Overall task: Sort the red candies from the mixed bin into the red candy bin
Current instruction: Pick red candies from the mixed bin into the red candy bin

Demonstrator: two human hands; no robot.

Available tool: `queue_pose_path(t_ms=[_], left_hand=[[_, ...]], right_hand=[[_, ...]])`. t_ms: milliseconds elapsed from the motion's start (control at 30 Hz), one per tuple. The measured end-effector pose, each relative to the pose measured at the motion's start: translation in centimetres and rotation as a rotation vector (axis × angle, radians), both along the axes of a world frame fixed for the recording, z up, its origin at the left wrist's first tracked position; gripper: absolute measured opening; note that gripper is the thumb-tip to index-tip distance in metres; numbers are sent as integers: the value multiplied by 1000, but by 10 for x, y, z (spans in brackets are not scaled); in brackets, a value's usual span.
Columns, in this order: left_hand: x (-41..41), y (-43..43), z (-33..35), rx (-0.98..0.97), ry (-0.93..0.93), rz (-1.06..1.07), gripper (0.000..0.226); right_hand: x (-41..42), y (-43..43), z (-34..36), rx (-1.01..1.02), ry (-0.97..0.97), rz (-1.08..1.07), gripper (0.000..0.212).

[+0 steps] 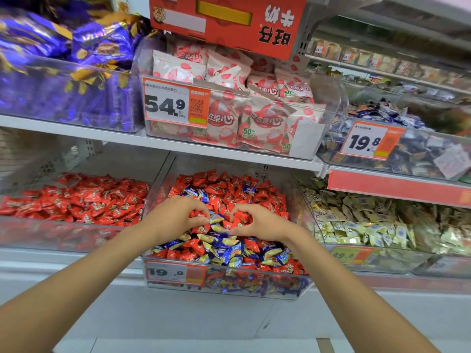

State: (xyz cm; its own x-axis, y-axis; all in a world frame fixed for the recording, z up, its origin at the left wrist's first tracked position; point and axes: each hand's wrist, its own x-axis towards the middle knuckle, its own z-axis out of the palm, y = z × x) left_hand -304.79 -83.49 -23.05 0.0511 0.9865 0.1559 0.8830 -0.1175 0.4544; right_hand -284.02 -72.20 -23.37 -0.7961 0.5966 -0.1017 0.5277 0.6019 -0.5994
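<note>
Far left: red candy bin (63, 234), already well stocked with red candies (84, 197) and nothing else. Just beside it, mixed bin (229, 280), with left hand (178, 215) curled down into the heap, gripping a few red pieces. Close by on its right, right hand (257, 222), likewise clenched round red ones. Looks mid-pick, this handful not yet carried across. Plenty of red left at the back, blue-and-yellow candies (229, 250) in front. Seems far from finished. Far right: gold-wrapped candies (356, 220), apart from both hands.
</note>
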Motion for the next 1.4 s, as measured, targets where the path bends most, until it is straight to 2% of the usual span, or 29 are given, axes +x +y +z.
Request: queue_pose_path(t_ms=[100, 333, 533, 667, 800, 900, 967, 1100, 1167, 1300, 1400], left_hand=[[4, -4, 5, 89, -118, 31, 10], [3, -19, 18, 255, -364, 88, 5], [-33, -48, 32, 333, -419, 139, 14], [-94, -65, 35, 367, -464, 245, 8], [-174, -72, 20, 402, -416, 430, 9], [-223, -74, 3, 444, -410, 594, 23], [-245, -74, -9, 396, -378, 628, 33], [-266, -77, -27, 151, -296, 606, 63], [-261, -78, -27, 121, -269, 608, 71], [-209, -75, -9, 109, -250, 483, 42], [-143, -61, 9, 192, -233, 317, 35]], right_hand=[[2, -4, 3, 20, 144, -73, 10], [11, -26, 28, -1, 346, -194, 11], [-9, -69, 47, 34, 420, -161, 11], [-62, -96, 59, 87, 351, -37, 14], [-147, -105, 63, 165, 386, 164, 21], [-212, -88, 49, 257, 343, 208, 23], [-247, -74, 35, 294, 295, 202, 28], [-276, -53, 15, 277, -63, 198, 67], [-265, -49, 15, 309, -60, 184, 60], [-194, -48, 30, 403, 188, 81, 27], [-116, -42, 37, 373, 213, -64, 18]])
